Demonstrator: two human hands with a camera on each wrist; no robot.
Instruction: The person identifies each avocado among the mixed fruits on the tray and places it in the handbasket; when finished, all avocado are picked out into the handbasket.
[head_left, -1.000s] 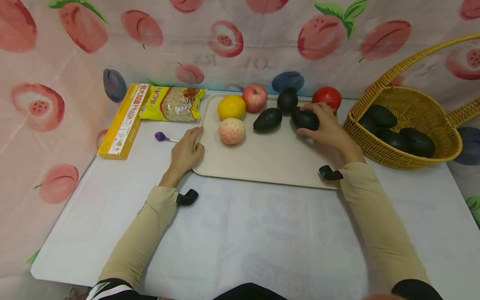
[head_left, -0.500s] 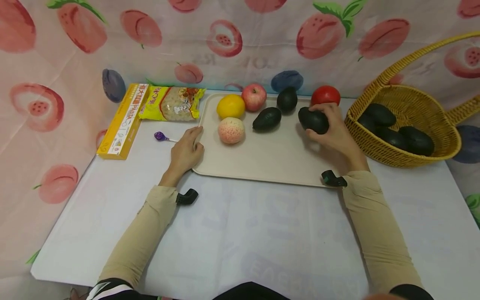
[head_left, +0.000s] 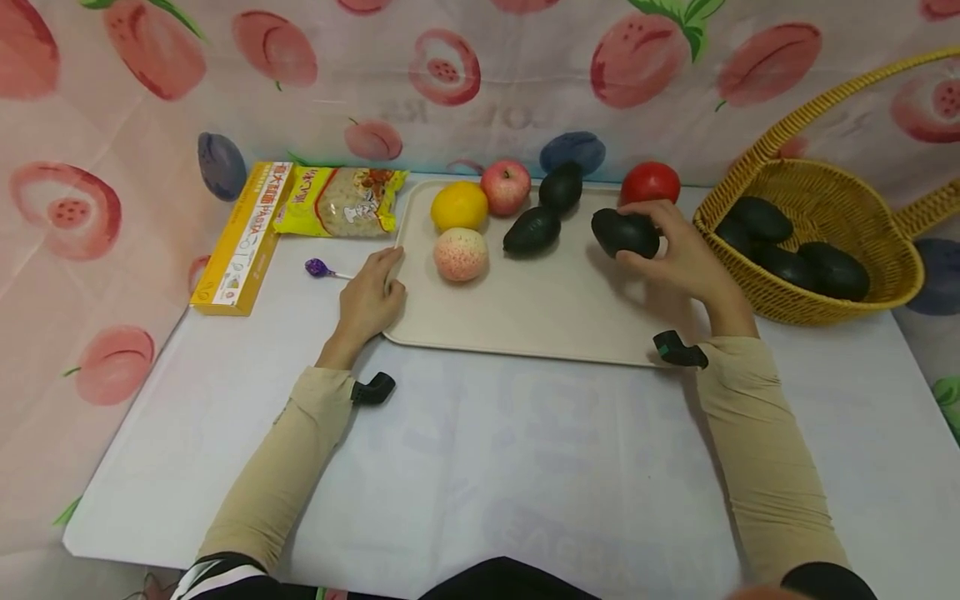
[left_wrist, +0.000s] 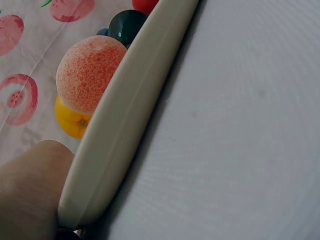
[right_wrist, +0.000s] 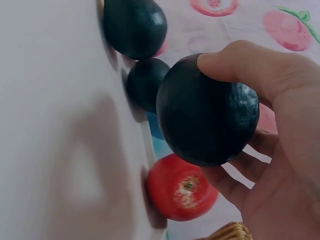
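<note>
My right hand [head_left: 684, 260] holds a dark avocado [head_left: 621, 232] above the right part of a beige tray [head_left: 510, 317], with a shadow below it. In the right wrist view, the thumb lies on one side of this avocado [right_wrist: 202, 117] and the fingers curl round the other. My left hand [head_left: 369, 296] grips the tray's left rim, thumb and fingers at the edge. Two more avocados lie on the tray: a front one [head_left: 532, 232] and a rear one [head_left: 561, 189], close together. Left of them sit a red apple [head_left: 506, 187], a yellow citrus fruit [head_left: 458, 207] and a speckled peach [head_left: 461, 255].
A red tomato [head_left: 649, 183] sits at the tray's far right corner. To the right stands a tall-handled wicker basket [head_left: 817, 312] with several avocados inside. On the left are a yellow pasta box [head_left: 243, 242], a yellow food bag [head_left: 341, 202] and a purple lollipop [head_left: 318, 267].
My right hand has lifted the avocado and carried it a little to the right, away from the others. The rear avocado has shifted left against the front one. My left hand stays put.
</note>
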